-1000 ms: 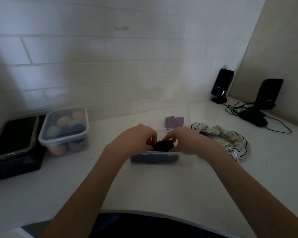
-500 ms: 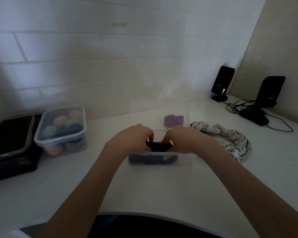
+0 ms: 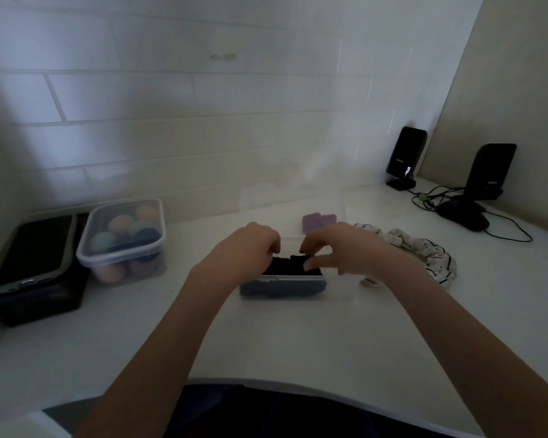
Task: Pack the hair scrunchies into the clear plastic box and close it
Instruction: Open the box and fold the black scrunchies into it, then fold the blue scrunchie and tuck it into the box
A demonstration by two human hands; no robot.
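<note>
A white tabletop (image 3: 298,343) is seen against a tiled wall, with a clear plastic box (image 3: 298,287) set at its centre, lid open. A patterned white scrunchie (image 3: 424,254) is laid just to the right of the box, and a lidded tub of coloured balls (image 3: 124,238) is placed well to the left. A black scrunchie (image 3: 290,265) is pressed into the box on top of dark blue ones. It is pinched by the curled fingers of the left hand (image 3: 246,248) and the right hand (image 3: 336,251). A purple item (image 3: 318,221) is seen behind the box.
</note>
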